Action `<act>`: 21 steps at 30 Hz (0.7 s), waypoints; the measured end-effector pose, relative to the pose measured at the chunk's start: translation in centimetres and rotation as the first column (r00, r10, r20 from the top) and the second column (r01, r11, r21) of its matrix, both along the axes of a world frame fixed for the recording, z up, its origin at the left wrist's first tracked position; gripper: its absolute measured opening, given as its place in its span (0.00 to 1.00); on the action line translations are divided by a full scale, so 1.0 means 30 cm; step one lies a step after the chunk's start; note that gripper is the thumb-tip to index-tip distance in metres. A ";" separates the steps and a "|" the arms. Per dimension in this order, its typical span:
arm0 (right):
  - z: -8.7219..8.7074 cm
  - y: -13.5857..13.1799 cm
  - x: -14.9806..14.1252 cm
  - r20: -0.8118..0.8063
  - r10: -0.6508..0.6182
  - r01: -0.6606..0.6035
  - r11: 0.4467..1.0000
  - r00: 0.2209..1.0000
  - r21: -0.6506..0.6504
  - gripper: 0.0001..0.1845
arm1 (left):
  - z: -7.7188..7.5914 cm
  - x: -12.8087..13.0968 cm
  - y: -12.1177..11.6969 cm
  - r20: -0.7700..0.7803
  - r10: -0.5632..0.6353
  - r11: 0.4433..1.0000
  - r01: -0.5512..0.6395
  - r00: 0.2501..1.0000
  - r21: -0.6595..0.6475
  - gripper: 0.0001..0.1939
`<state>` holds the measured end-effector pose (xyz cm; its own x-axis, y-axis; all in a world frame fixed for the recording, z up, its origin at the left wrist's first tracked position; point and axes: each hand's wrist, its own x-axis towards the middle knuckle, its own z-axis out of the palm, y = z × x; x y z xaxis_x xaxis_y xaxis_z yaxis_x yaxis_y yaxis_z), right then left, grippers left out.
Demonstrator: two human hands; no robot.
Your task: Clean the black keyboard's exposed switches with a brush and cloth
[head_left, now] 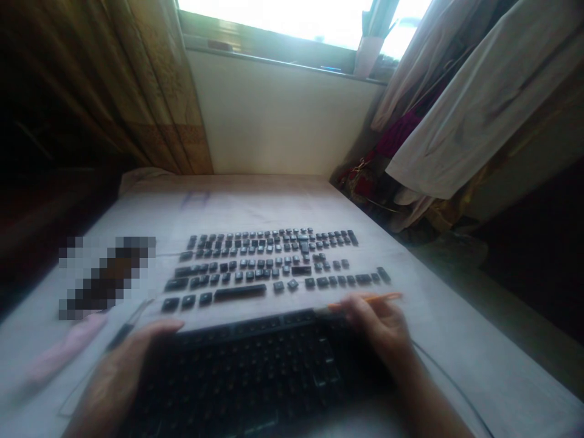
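Note:
A black keyboard base with its keycaps off lies in front of me, blurred by motion. My left hand grips its left edge, thumb along the upper corner. Over the keyboard's upper right part, my right hand is closed around a thin brush with an orange handle. The brush's pale tip points left and meets the keyboard's top edge; whether it touches is hard to tell. Beyond the keyboard, loose black keycaps are laid out in rows, with the long spacebar in the nearest row.
The table is covered by a pale cloth. At left lie a pink cloth and a pixelated dark object. A cable runs along the right. Curtains, a window and hanging clothes stand around the table.

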<state>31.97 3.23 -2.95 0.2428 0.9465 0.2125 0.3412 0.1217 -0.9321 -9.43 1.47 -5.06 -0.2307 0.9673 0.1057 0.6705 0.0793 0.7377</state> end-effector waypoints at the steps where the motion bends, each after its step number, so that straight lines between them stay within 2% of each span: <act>1: -0.002 0.001 0.000 0.011 0.005 -0.005 1.000 1.000 -0.014 0.20 | 0.004 -0.002 -0.001 0.030 -0.001 1.000 0.002 1.000 -0.017 0.36; 6: -0.004 0.005 -0.005 -0.054 0.031 -0.033 0.999 0.998 -0.025 0.19 | 0.027 0.008 -0.006 0.030 0.001 0.999 0.001 1.000 -0.051 0.38; 11: -0.007 0.009 0.004 -0.025 -0.013 0.012 1.000 1.000 -0.005 0.21 | 0.016 0.008 -0.007 0.064 0.025 0.996 -0.019 0.998 -0.084 0.37; 14: -0.012 0.011 0.005 -0.015 0.007 -0.008 1.000 1.000 -0.017 0.21 | 0.006 -0.001 -0.007 0.083 0.022 0.995 -0.014 0.996 -0.097 0.36; 19: -0.008 0.009 0.001 -0.106 -0.016 0.020 0.999 0.994 0.033 0.19 | -0.041 -0.029 -0.006 0.090 -0.015 0.999 0.018 0.996 -0.028 0.33; 21: -0.007 0.008 0.002 -0.093 -0.032 0.038 0.997 0.995 0.060 0.19 | -0.073 -0.047 -0.003 0.007 -0.009 1.000 0.009 1.000 0.024 0.31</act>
